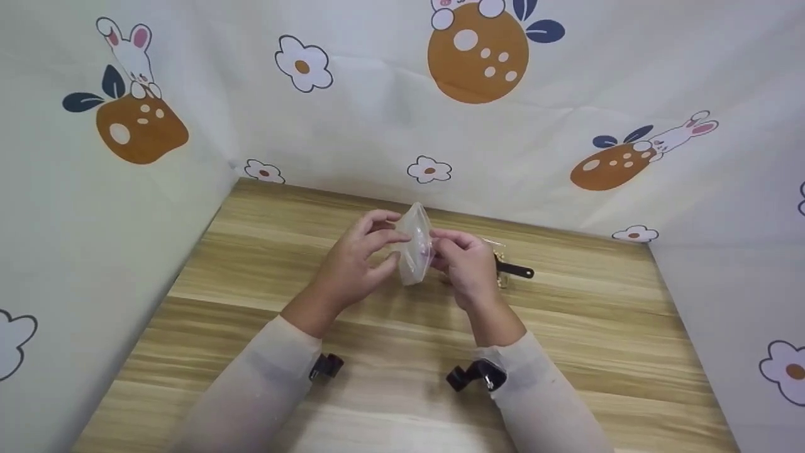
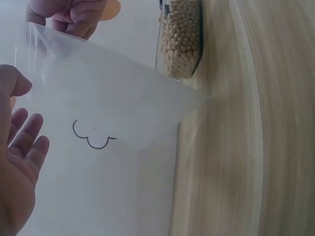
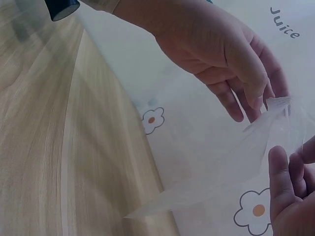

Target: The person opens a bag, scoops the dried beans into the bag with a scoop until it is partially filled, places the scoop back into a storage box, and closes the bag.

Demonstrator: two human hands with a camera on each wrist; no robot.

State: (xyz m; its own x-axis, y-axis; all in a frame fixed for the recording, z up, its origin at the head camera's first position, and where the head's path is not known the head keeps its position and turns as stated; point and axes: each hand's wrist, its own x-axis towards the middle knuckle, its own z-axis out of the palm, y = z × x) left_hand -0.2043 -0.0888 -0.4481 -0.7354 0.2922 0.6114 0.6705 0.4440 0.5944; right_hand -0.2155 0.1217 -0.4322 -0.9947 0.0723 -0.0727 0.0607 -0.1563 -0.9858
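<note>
A translucent plastic bag [image 1: 415, 248] is held up above the table between both hands. My right hand [image 1: 465, 261] pinches the bag's upper edge; in the left wrist view its curled fingers show at the top. The left hand [image 1: 355, 264] is on the bag's other side with its fingers spread, the fingertips at or touching the film. In the right wrist view the left hand [image 3: 221, 54] reaches to the bag's edge [image 3: 280, 103], its fingers loosely bent. The bag hangs with a pointed lower corner, and no contents show in it.
Behind my right hand stands a clear container of pale round beans [image 2: 182, 39], partly hidden in the head view. A black handle [image 1: 516, 270] sticks out from it to the right. The wooden table [image 1: 390, 390] meets printed cloth walls [image 1: 377, 126] at its back and sides.
</note>
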